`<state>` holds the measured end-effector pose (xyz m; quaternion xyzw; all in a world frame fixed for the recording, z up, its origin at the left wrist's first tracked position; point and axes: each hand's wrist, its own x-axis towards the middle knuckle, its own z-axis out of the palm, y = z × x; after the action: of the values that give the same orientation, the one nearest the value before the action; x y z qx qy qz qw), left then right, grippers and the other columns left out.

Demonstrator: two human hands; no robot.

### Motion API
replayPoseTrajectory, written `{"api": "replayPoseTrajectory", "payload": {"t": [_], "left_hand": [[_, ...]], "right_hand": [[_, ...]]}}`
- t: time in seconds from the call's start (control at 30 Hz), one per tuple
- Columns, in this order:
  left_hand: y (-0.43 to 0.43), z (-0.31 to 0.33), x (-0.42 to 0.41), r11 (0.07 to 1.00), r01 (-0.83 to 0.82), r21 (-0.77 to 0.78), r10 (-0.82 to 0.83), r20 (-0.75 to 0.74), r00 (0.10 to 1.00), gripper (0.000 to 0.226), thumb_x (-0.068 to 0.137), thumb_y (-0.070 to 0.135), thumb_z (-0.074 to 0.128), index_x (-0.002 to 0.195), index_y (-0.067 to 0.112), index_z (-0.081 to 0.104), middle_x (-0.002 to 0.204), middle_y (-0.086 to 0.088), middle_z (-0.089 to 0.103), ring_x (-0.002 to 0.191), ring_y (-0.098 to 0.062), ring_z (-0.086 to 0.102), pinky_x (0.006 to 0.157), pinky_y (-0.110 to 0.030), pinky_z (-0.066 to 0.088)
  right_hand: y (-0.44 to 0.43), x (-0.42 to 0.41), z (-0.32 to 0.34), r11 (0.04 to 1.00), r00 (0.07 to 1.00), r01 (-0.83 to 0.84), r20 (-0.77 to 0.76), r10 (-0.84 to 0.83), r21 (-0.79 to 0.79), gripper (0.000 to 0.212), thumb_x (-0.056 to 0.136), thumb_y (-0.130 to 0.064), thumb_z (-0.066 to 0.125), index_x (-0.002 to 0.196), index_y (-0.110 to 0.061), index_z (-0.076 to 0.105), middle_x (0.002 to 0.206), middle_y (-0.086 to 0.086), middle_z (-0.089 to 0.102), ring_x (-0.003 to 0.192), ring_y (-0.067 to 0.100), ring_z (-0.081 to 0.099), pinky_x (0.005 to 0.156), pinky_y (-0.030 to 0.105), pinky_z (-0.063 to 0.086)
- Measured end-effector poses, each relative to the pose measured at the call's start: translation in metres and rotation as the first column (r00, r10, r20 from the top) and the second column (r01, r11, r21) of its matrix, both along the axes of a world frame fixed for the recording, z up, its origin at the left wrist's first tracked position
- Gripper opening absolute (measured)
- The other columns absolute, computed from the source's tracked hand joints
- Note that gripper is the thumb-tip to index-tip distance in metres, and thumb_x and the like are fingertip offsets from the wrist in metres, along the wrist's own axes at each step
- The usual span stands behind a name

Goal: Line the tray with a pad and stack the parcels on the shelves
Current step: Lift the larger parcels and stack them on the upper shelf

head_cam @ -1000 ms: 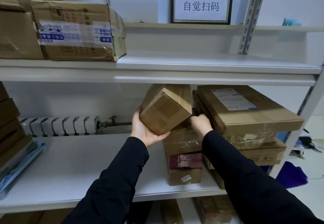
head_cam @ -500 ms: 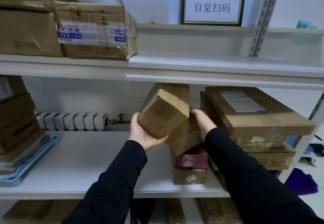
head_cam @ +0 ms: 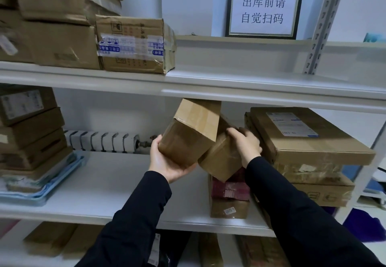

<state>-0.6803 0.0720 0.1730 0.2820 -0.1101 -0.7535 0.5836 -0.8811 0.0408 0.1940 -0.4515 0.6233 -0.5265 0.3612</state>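
From the head view, the only one I have, the job looks well along. At the left edge of the frame the blue tray (head_cam: pixel 62 180) sits on the middle shelf (head_cam: pixel 117 183) with brown boxes stacked on it; something flat and pale lies between tray and boxes, and I judge it to be the pad, though I cannot be sure. More boxes fill the upper shelf (head_cam: pixel 250 82) in the upper left, and flat cartons (head_cam: pixel 309 139) are piled at the right. The wide bare stretch of the middle shelf tells me stacking is not finished.

My left hand (head_cam: pixel 167 162) cups the lower near corner of the tilted parcel (head_cam: pixel 192 133) at centre frame, palm under it and fingers curled up its side, so that grip is closed on it. The parcel leans: its long axis runs from lower left, in my palm, to upper right, where its far end points up toward the underside of the upper shelf, very close to it.

My right hand (head_cam: pixel 246 145) is clamped over the top of a second small parcel (head_cam: pixel 221 160), also tipped, which rests on the dark red box (head_cam: pixel 229 189) of the short pile at centre. The two parcels touch along their adjoining faces.
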Motion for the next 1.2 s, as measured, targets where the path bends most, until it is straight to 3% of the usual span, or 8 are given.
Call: {"api": "replayPoseTrajectory", "payload": {"t": [0.1,0.2,0.37,0.43,0.57,0.93,1.1,1.2], "left_hand": [[0.012,-0.004,0.009,0.998,-0.054,0.008,0.054,0.010,0.998,0.059,0.076,0.062,0.054,0.119,0.022,0.055,0.122,-0.018,0.058,0.111,-0.038,0.054,0.091,-0.055,0.045],[0.027,-0.010,0.016,0.988,-0.151,0.015,0.151,0.011,0.989,0.057,0.078,0.060,0.056,0.120,0.022,0.050,0.122,-0.018,0.054,0.111,-0.039,0.052,0.094,-0.060,0.042],[0.051,-0.013,0.028,0.986,-0.165,0.036,0.166,-0.026,0.986,0.065,0.077,0.053,0.061,0.131,0.024,0.040,0.133,-0.018,0.043,0.123,-0.050,0.039,0.094,-0.073,0.032],[0.057,-0.010,0.034,0.992,-0.124,0.021,0.125,-0.047,0.991,0.067,0.076,0.052,0.061,0.132,0.022,0.040,0.134,-0.020,0.043,0.119,-0.055,0.040,0.093,-0.075,0.029],[0.077,0.000,0.054,0.996,-0.070,-0.051,0.066,-0.093,0.993,0.060,0.079,0.047,0.058,0.129,0.018,0.044,0.130,-0.024,0.046,0.118,-0.052,0.042,0.098,-0.073,0.026],[0.150,0.021,0.122,0.993,-0.069,-0.094,0.059,-0.114,0.992,0.072,0.070,0.053,0.069,0.127,0.016,0.045,0.128,-0.023,0.045,0.114,-0.045,0.048,0.094,-0.058,0.044],[0.186,0.046,0.140,0.980,-0.091,-0.179,0.064,-0.152,0.986,0.062,0.073,0.053,0.066,0.118,0.015,0.049,0.127,-0.021,0.048,0.115,-0.041,0.049,0.096,-0.057,0.043],[0.200,0.062,0.149,0.963,-0.141,-0.232,0.097,-0.188,0.977,0.064,0.073,0.053,0.066,0.123,0.018,0.049,0.128,-0.020,0.048,0.116,-0.042,0.048,0.093,-0.058,0.044]], "right_hand": [[0.015,-0.002,0.008,0.997,0.995,0.023,-0.092,-0.030,-0.068,0.060,0.078,-0.053,0.063,0.132,-0.030,0.052,0.149,0.009,0.030,0.136,0.033,0.023,0.111,0.050,0.023],[0.027,0.005,0.013,0.987,0.982,0.038,-0.176,-0.066,-0.156,0.043,0.078,-0.055,0.060,0.115,-0.033,0.062,0.140,-0.001,0.043,0.131,0.025,0.028,0.101,0.047,0.022],[0.047,0.031,0.024,0.971,0.943,0.009,-0.321,-0.088,-0.239,0.029,0.075,-0.058,0.059,0.080,-0.031,0.067,0.101,-0.016,0.061,0.117,0.017,0.037,0.088,0.042,0.024],[0.056,0.042,0.034,0.963,0.910,-0.004,-0.401,-0.108,-0.269,0.026,0.077,-0.056,0.060,0.077,-0.031,0.065,0.093,-0.016,0.059,0.116,0.017,0.037,0.090,0.043,0.024],[0.075,0.068,0.047,0.945,0.871,-0.016,-0.469,-0.148,-0.328,0.025,0.078,-0.055,0.061,0.079,-0.031,0.065,0.101,-0.014,0.056,0.118,0.021,0.039,0.092,0.045,0.027],[0.159,0.132,0.076,0.903,0.838,0.010,-0.489,-0.242,-0.429,0.027,0.080,-0.058,0.057,0.083,-0.032,0.065,0.099,-0.015,0.057,0.115,0.018,0.041,0.085,0.038,0.023],[0.200,0.138,0.109,0.872,0.925,0.048,-0.306,-0.223,-0.488,0.028,0.075,-0.054,0.060,0.075,-0.027,0.066,0.091,-0.011,0.063,0.110,0.021,0.047,0.093,0.043,0.027],[0.220,0.139,0.124,0.843,0.958,0.080,-0.191,-0.212,-0.531,0.028,0.072,-0.056,0.056,0.065,-0.029,0.060,0.084,-0.013,0.064,0.105,0.021,0.052,0.086,0.040,0.027]]}}
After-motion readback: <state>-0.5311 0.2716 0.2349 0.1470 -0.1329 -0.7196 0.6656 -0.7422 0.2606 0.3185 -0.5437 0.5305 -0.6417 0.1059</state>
